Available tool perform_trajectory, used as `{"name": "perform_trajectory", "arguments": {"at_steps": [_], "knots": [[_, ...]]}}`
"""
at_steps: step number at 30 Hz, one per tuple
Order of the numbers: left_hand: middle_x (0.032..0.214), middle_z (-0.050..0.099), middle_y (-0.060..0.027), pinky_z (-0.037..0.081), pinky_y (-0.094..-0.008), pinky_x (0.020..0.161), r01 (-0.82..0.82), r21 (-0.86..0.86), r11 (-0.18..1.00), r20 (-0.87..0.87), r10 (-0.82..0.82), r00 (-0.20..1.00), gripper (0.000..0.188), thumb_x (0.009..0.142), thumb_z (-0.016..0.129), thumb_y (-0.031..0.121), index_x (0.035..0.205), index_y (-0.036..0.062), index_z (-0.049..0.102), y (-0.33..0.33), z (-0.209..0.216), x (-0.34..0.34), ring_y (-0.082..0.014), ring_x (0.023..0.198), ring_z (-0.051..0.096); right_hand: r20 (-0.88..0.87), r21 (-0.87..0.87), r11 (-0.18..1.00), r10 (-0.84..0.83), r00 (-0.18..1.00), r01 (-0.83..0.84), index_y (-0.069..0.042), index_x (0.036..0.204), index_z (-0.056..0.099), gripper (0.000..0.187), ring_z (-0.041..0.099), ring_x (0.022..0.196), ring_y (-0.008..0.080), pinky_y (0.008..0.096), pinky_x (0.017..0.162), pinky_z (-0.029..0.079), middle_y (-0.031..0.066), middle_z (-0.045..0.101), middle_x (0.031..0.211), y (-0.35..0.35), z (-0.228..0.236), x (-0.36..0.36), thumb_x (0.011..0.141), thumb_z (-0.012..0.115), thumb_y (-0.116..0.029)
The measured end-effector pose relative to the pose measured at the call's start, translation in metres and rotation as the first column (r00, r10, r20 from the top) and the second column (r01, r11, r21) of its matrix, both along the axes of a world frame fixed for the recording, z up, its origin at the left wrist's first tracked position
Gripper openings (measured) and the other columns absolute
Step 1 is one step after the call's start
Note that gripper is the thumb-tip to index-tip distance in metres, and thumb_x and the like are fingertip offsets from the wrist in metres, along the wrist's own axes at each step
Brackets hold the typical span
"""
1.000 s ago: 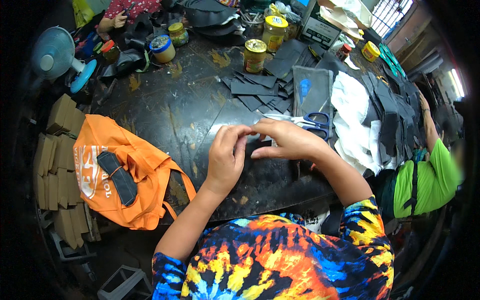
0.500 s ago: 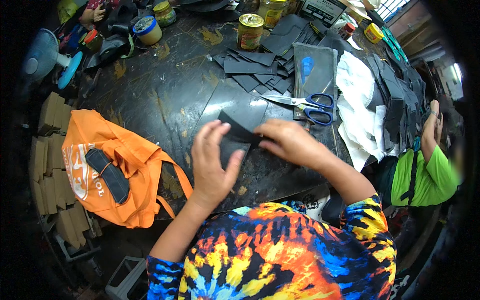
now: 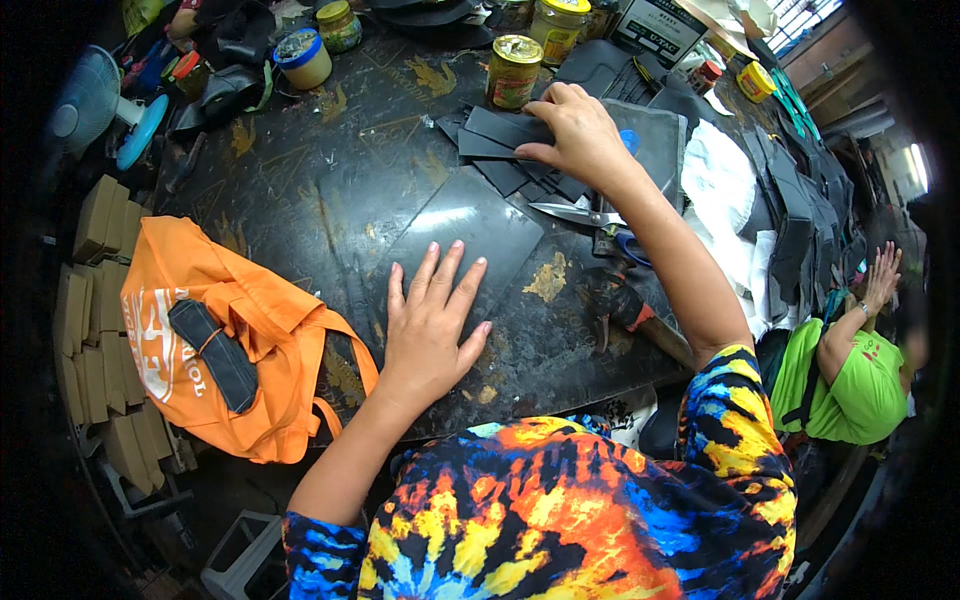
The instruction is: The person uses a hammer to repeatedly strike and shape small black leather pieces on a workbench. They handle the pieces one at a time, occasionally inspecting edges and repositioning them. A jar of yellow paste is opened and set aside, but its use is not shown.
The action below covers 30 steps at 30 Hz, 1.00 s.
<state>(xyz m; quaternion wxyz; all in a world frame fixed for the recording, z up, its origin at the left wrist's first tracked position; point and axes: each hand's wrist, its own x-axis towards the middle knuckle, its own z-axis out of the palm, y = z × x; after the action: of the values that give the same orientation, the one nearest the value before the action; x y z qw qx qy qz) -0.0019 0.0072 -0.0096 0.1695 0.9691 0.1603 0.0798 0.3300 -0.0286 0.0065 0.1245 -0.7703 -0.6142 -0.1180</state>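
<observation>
L hand flat w/ fingers apart on dark sheet; R hand curved at blk pcs piled nr jar, grip can't tell; pcs prob. light, thin, bit stiff, best taken by edge

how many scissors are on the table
1: the scissors lie between the black pieces and the hammer, partly hidden by the right arm. Others may be hidden under the piles.
</observation>
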Motion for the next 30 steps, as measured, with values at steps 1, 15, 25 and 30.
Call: {"name": "perform_trajectory", "arguments": {"at_steps": [1,15,25,30], "knots": [[0.167,0.039,-0.0146,0.020,-0.0663,0.125,-0.002,0.018,1.000,0.026,0.002,1.000,0.074,0.092,0.074,0.033,0.158,0.0135,0.048,0.004,0.000,0.000,-0.0364,0.157,0.031,0.004,0.008,1.000,0.025,1.000,-0.025,-0.007,0.122,0.074,0.063,0.063,0.114,0.0338,0.0450,0.095,0.051,0.0152,0.069,0.119,0.001,-0.003,-0.002,0.078,0.086,-0.050],[0.167,0.044,-0.0070,0.019,-0.0599,0.129,0.056,0.030,0.998,0.026,-0.057,0.998,0.067,0.089,0.077,0.034,0.153,0.0270,0.057,0.122,-0.003,0.009,-0.0319,0.158,0.034,-0.283,-0.323,0.943,-0.176,0.943,0.079,-0.008,0.116,0.073,0.041,0.063,0.114,0.0356,0.0458,0.097,0.051,0.0130,0.068,0.112,-0.096,0.031,-0.025,0.082,0.086,-0.026],[0.174,0.026,-0.0209,0.016,-0.0617,0.129,0.032,0.170,0.985,-0.114,-0.013,0.993,0.088,0.092,0.070,0.055,0.165,0.0186,0.039,0.021,-0.023,0.006,-0.0395,0.161,0.023,-0.182,-0.022,1.000,0.006,0.983,-0.010,-0.010,0.099,0.065,0.029,0.064,0.102,0.0298,0.0434,0.089,0.044,0.0087,0.064,0.099,-0.129,-0.005,-0.022,0.083,0.083,-0.025],[0.169,0.033,-0.0249,0.020,-0.0614,0.127,0.480,-0.182,0.858,-0.013,-0.491,0.871,0.087,0.096,0.063,0.062,0.164,0.0134,0.038,-0.061,-0.016,0.010,-0.0391,0.160,0.027,-0.445,0.328,0.897,-0.131,0.886,0.297,-0.002,0.101,0.058,0.024,0.071,0.078,0.0378,0.0435,0.067,0.055,0.0177,0.070,0.084,-0.130,0.012,0.017,0.092,0.078,-0.011]]}}
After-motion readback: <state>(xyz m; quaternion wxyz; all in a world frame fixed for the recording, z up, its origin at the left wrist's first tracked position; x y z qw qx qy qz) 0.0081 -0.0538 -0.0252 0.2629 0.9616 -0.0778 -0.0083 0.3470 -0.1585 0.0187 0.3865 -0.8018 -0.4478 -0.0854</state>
